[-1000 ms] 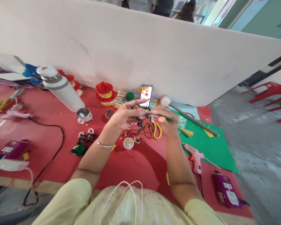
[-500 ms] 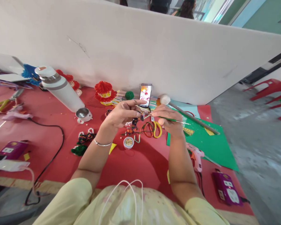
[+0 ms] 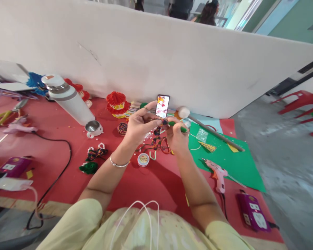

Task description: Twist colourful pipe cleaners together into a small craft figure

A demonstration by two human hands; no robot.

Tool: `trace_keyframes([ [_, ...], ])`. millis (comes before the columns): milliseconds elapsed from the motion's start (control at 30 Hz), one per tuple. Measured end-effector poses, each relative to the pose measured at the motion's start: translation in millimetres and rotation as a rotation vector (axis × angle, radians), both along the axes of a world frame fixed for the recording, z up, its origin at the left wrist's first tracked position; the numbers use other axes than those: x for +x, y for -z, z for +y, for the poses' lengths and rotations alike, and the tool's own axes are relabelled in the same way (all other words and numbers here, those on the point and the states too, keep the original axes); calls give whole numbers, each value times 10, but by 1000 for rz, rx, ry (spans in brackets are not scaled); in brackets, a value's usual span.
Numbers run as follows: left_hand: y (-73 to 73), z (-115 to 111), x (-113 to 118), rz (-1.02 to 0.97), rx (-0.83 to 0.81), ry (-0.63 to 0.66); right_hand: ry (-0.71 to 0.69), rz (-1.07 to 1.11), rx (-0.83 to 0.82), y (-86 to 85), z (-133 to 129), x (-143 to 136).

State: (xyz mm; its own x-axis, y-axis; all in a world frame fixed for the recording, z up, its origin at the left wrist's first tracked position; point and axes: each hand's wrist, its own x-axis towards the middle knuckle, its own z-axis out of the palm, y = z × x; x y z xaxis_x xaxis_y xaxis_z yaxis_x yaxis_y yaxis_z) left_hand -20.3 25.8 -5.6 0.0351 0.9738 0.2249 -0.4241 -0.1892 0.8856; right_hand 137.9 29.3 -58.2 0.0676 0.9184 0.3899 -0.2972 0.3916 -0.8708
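Near the middle of the view, my left hand (image 3: 141, 125) pinches a small dark multicoloured yarn piece (image 3: 163, 121) between thumb and fingers. My right hand (image 3: 177, 136) is closed round a green-handled tool (image 3: 183, 129), whose front end meets the yarn piece. The exact contact is hidden by the fingers. Dark multicoloured yarn (image 3: 155, 141) hangs or lies just below the hands. Red-handled scissors (image 3: 165, 146) lie partly under my right hand. A small round tub (image 3: 143, 159) stands below my left hand. Behind the hands, a lit phone (image 3: 162, 106) leans upright.
A white bottle (image 3: 70, 100), steel cup (image 3: 93, 128) and beaded yarn bow (image 3: 97, 152) are at left. A pink glue gun (image 3: 217, 173) and purple power strip (image 3: 253, 211) are at right. A white partition (image 3: 146, 55) stands behind the red table (image 3: 151, 187).
My right hand has moved left and lower, closer to my left hand. Its tool now points differently and shows less length. My left hand has shifted slightly right, uncovering the dark yarn ball.
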Motion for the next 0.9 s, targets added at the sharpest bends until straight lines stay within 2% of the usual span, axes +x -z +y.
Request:
trace_keyframes([
  [100, 29, -6, 64, -6, 17, -63, 45, 129, -31, 17, -14, -123],
  [167, 28, -17, 87, -66, -28, -53, 82, 106, 2, 21, -15, -146],
  [300, -30, -31, 38, -187, -193, 141, 129, -69, 113, -18, -6, 1],
  [367, -65, -26, -17, -200, -244, 227, 137, -167, 246, -69, 9, 124],
  [433, -88, -17, -65, -188, -252, 256, 146, -262, 399, -128, 30, 232],
  [600, -96, -1, -106, -146, -228, 249, 154, -410, 619, -224, 80, 365],
  [900, -96, -4, -144, -99, -181, 238, 195, -521, 720, -307, 54, 418],
])
